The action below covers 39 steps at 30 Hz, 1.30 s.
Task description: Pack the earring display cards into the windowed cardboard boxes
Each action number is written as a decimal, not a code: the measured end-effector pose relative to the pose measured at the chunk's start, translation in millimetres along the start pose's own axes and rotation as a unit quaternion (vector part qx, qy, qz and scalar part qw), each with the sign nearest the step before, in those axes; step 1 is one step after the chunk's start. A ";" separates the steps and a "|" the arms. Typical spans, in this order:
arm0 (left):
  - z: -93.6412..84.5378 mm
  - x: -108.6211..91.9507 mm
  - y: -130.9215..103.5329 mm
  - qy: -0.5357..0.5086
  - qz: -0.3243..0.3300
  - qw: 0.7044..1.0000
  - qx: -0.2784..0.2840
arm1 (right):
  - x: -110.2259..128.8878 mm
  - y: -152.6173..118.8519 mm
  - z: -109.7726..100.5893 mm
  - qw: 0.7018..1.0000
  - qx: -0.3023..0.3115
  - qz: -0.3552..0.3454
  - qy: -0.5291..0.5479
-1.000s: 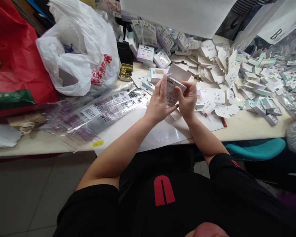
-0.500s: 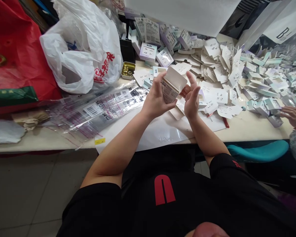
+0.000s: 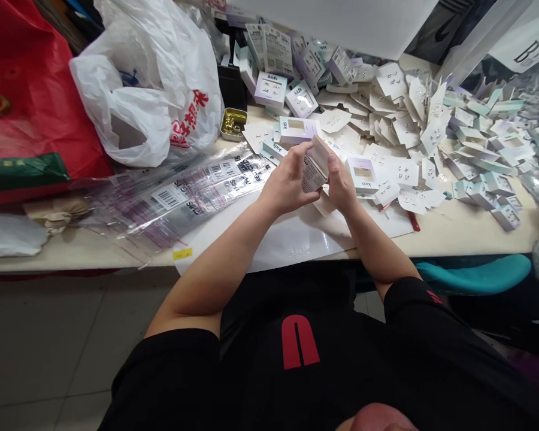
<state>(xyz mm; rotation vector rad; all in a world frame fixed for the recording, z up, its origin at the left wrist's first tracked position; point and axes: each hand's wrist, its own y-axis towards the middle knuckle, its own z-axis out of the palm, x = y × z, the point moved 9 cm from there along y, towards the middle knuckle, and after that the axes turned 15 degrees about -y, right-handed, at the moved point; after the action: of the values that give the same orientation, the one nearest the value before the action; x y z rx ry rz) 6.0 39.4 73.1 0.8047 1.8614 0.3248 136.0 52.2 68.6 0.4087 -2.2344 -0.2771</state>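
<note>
A small cardboard box [image 3: 313, 174] with printed text is between my hands above the white sheet [image 3: 291, 239]. My left hand [image 3: 288, 182] grips its left side, thumb along the bottom edge. On the box's right side, my right hand [image 3: 341, 184] has its fingers pressed at the raised flap [image 3: 323, 149]; its fingertips are partly hidden. Just beyond lies a purple and white box with a window [image 3: 299, 128]. Another windowed kids box [image 3: 362, 175] is right of my right hand, beside white cards [image 3: 405, 172] bearing small earring-like pieces.
Clear plastic bags with barcodes [image 3: 179, 194] lie to the left, before a white carrier bag [image 3: 148, 90] and a red bag [image 3: 31, 102]. A small gold tin [image 3: 233, 124] stands behind. Piled cards and boxes [image 3: 489, 137] cover the right. A teal chair [image 3: 476, 274] touches the front edge.
My right hand has closed in on the box, and the flap has tilted to a narrower angle. At far right, another person's hand has left the view, leaving a sleeve.
</note>
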 end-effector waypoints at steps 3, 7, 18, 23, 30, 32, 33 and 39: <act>-0.9 3.5 0.3 -0.015 0.002 1.000 -0.006 | -0.5 1.5 0.6 0.998 -0.002 -0.004 0.069; -0.9 7.4 1.9 -0.010 0.024 1.000 0.005 | -10.4 1.9 15.0 0.987 0.083 0.049 0.127; 5.9 25.0 2.3 -0.025 -0.018 0.999 0.021 | 26.7 -6.5 6.2 0.990 0.082 -0.074 0.090; 0.1 19.5 5.6 0.017 0.019 0.999 0.023 | 12.6 -2.1 16.1 0.986 0.099 -0.012 0.136; -4.6 17.6 5.8 -0.005 0.022 1.000 0.009 | 4.6 -1.3 19.8 0.978 0.090 0.009 0.185; -4.5 15.7 5.5 0.003 0.025 1.000 0.008 | 5.3 -1.6 19.1 0.979 0.090 -0.002 0.182; -4.1 15.4 5.6 0.004 0.026 1.000 0.008 | 5.7 -1.8 18.5 0.981 0.089 -0.006 0.174; 2.5 17.4 6.7 -0.003 0.050 0.999 0.011 | 13.9 -3.1 7.3 0.996 0.022 -0.024 0.082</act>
<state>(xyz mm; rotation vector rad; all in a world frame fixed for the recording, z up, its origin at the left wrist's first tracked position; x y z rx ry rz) 6.6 55.5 63.4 0.9134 1.8260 0.3654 122.6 44.5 72.7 0.4918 -2.0744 -0.2122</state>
